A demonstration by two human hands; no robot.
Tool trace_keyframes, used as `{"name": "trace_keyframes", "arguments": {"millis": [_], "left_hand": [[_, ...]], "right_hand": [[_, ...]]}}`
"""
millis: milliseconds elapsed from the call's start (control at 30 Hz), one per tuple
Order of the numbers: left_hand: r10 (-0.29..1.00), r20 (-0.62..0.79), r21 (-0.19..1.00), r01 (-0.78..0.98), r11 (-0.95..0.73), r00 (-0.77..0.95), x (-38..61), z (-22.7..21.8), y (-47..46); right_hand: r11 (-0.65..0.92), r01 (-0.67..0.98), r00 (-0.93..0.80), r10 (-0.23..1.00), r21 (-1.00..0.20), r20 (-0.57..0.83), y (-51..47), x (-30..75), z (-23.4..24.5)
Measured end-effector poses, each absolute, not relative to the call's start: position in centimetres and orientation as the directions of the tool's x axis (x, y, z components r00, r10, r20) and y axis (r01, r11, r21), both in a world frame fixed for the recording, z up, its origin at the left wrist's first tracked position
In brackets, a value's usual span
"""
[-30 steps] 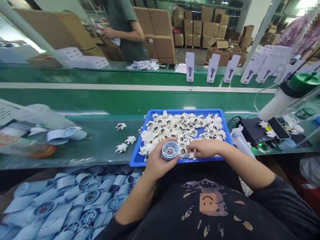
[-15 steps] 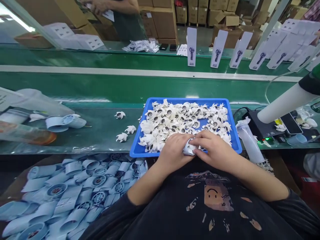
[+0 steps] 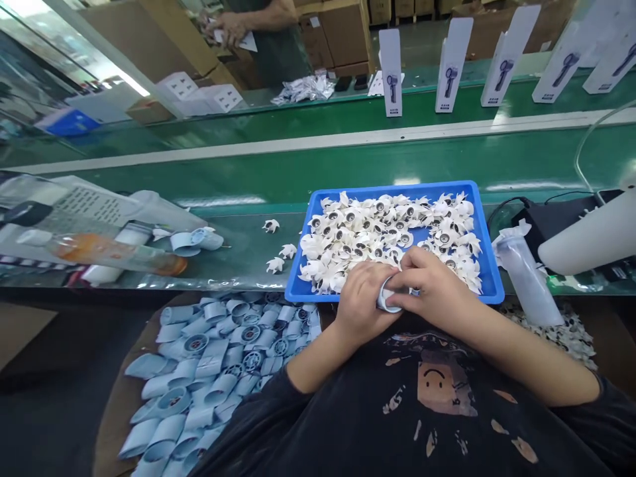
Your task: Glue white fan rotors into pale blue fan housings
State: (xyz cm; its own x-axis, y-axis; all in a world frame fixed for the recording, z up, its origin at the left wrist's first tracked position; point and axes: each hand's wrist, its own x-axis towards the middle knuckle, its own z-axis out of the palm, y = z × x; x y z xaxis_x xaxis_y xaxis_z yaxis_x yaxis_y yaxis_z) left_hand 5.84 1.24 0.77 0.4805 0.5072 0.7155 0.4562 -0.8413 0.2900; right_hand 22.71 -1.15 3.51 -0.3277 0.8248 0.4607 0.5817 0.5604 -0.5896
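My left hand is wrapped round a light blue fan housing, with its open end turned to the right. At that opening, the thumb and fingers of my right hand are closed on a white fan blade wheel, mostly hidden by the fingers and the rim. Both hands are over the near edge of a blue tray. Many white fan blade wheels with dark round hubs are heaped in the tray.
Several loose blade wheels lie left of the tray. Below left, a carton holds many blue housings. An orange-tinted bottle lies at left; a plastic-wrapped roll is at right. White boxes stand along the back, near another person's hand.
The view has turned, so the bench appears shifted to the right. My right fingers have shifted slightly at the housing's opening, and my left hand keeps its hold.
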Motion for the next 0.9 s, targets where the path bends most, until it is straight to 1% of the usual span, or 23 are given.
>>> {"name": "trace_keyframes", "arguments": {"millis": [67, 200, 300, 367, 433, 467, 500, 567, 633, 700, 733, 800, 900], "left_hand": [[0.509, 0.709, 0.29, 0.456, -0.841, 0.488, 6.1, 0.9, 1.4], [0.552, 0.659, 0.322, 0.471, -0.821, 0.511, 6.2, 1.1, 2.3], [0.597, 0.606, 0.346, 0.501, -0.793, 0.526, 6.4, 1.2, 2.8], [0.577, 0.564, 0.342, 0.469, -0.814, 0.591, 6.4, 1.5, 3.2], [0.54, 0.521, 0.325, 0.431, -0.842, 0.661, 6.4, 2.0, 4.2], [0.546, 0.501, 0.318, 0.444, -0.838, 0.672, 6.4, 2.3, 5.2], [0.573, 0.476, 0.316, 0.478, -0.82, 0.668, 6.5, 2.8, 6.5], [0.67, 0.398, 0.348, 0.573, -0.742, 0.627, 7.5, 3.8, 10.3], [0.765, 0.286, 0.428, 0.637, -0.641, 0.578, 9.9, 4.7, 14.8], [0.82, 0.199, 0.49, 0.67, -0.558, 0.537, 13.5, 5.0, 18.9], [0.826, 0.161, 0.485, 0.686, -0.543, 0.54, 15.6, 5.0, 20.6], [0.803, 0.119, 0.467, 0.681, -0.565, 0.585, 19.7, 4.6, 22.7], [0.725, 0.091, 0.439, 0.626, -0.645, 0.683, 24.2, 4.0, 23.3]], "right_hand": [[0.526, 0.578, -0.306, 0.848, -0.623, 0.432, -1.1, 22.9, 3.4], [0.461, 0.626, -0.267, 0.884, -0.629, 0.383, -2.2, 24.4, 4.0], [0.507, 0.565, -0.258, 0.858, -0.65, 0.445, -3.5, 25.6, 4.3], [0.522, 0.577, -0.25, 0.845, -0.628, 0.473, -4.2, 26.3, 3.8], [0.496, 0.639, -0.269, 0.86, -0.588, 0.434, -4.9, 27.2, 2.8], [0.477, 0.667, -0.271, 0.871, -0.572, 0.41, -5.4, 27.8, 2.1], [0.457, 0.688, -0.254, 0.88, -0.564, 0.402, -5.9, 28.4, 1.5], [0.418, 0.698, -0.16, 0.883, -0.582, 0.442, -7.2, 29.7, 0.2], [0.386, 0.673, -0.023, 0.863, -0.631, 0.504, -8.6, 30.6, -0.6], [0.391, 0.635, 0.061, 0.834, -0.666, 0.548, -9.7, 31.0, -1.0], [0.405, 0.62, 0.072, 0.823, -0.672, 0.563, -10.1, 30.9, -1.0], [0.438, 0.601, 0.055, 0.811, -0.668, 0.582, -10.6, 30.5, -0.9], [0.462, 0.584, 0.025, 0.812, -0.668, 0.583, -11.0, 29.8, -0.5]]}}
